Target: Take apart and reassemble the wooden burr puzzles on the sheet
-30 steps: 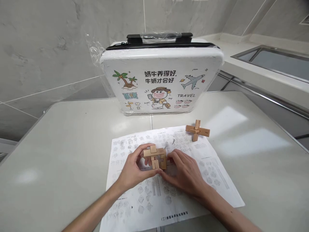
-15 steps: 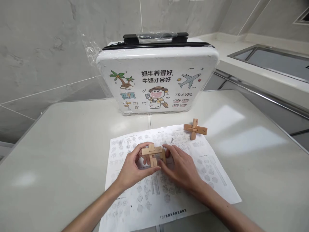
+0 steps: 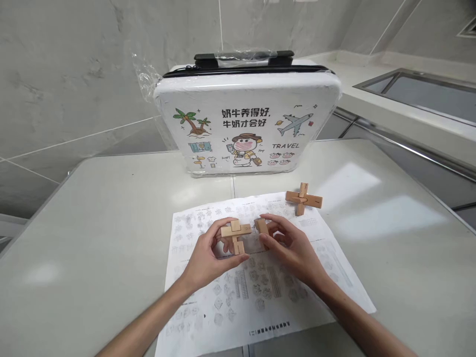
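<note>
Along the far side it's grey wall (image 3: 82,74), then a shiny worktop (image 3: 74,223), a white case (image 3: 208,87), a printed sheet (image 3: 267,317) and a wooden cross (image 3: 303,200) at its far-right corner. Left grip (image 3: 206,255) pinches the cluster (image 3: 235,231) over the sheet; right grip (image 3: 293,245) pinches a bar (image 3: 262,227) just right of it, apart. Looks like light, stiff wood, probably not slippery. Cluster might slide apart, so I'd hold it end to end.

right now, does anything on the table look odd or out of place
The printed sheet looks upside down: the heading along its near edge appears inverted, odd for reading. Nothing appears spilled.
</note>
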A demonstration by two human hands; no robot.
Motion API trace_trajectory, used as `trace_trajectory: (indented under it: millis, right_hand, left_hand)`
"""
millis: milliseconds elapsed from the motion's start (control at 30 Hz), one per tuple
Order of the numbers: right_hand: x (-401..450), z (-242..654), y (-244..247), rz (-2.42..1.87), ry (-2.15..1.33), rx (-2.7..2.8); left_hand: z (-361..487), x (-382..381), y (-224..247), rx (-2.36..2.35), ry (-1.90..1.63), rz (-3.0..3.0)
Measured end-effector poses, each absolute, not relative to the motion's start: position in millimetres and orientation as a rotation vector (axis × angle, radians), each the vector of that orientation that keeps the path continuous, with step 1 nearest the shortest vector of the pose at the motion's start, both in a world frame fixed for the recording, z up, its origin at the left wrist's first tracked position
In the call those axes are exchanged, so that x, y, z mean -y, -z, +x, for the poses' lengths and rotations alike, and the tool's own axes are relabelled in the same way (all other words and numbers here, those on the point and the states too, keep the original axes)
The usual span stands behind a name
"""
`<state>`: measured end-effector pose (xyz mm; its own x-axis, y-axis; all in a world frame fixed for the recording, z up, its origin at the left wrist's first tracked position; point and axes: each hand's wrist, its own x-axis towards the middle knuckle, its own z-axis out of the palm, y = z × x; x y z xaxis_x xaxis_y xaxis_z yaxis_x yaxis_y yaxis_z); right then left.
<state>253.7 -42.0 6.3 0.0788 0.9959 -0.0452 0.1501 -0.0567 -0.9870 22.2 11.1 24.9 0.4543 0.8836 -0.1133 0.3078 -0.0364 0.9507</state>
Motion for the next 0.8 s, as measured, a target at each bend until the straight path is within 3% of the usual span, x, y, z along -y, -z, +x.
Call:
trace_trajectory:
  millis: [367,800]
  right_hand:
    - [44.7,250.8,-3.0,-1.214,-1.255,1.168]
    - [54.1,243.1,1.3,-1.194,-0.675,1.638]
  left_hand:
    - [22.2,-10.9,-24.5,-1.021,-0.67,1.589]
    - [21.3,-9.6,-14.2,-0.908,-0.712,1.767]
